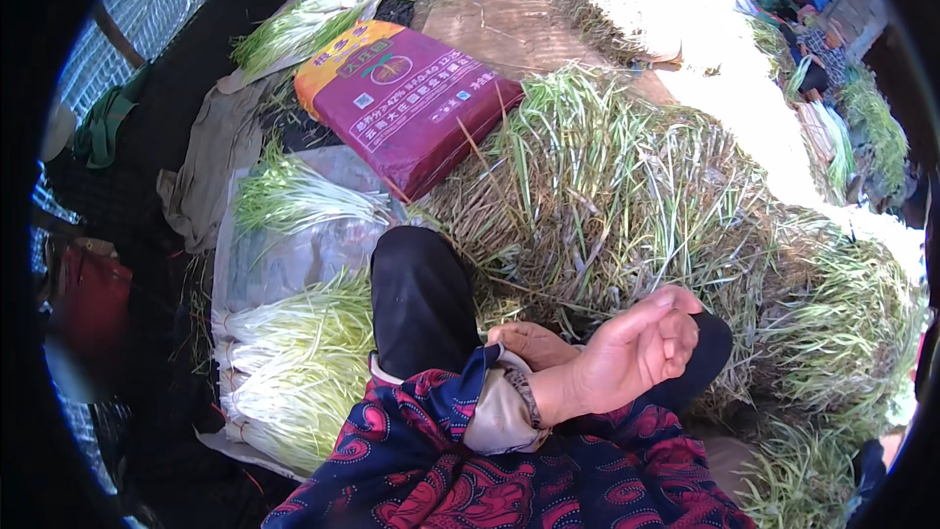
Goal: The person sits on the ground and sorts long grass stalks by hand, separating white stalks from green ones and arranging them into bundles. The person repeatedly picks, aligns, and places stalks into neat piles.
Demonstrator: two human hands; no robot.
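Note:
My left hand [636,348] is raised over my right knee, its fingers loosely curled toward the palm and nothing visible in them. Its sleeve is pushed back, baring a pale, shiny cuff [504,411] around the forearm. Beneath that wrist, my right hand [537,343] reaches across to the left, partly hidden. Its bent fingers are at the edge of the left sleeve and appear to pinch it. Just beyond both hands lies a large heap of long green stalks [627,186] with brown, dirty bases.
At left, trimmed white-stemmed greens [294,362] lie in bundles on a plastic sheet [294,269], with a smaller bunch [304,196] above. A purple printed sack [411,103] lies ahead. More greens [852,323] are heaped at right. Another person [822,59] is at the far right.

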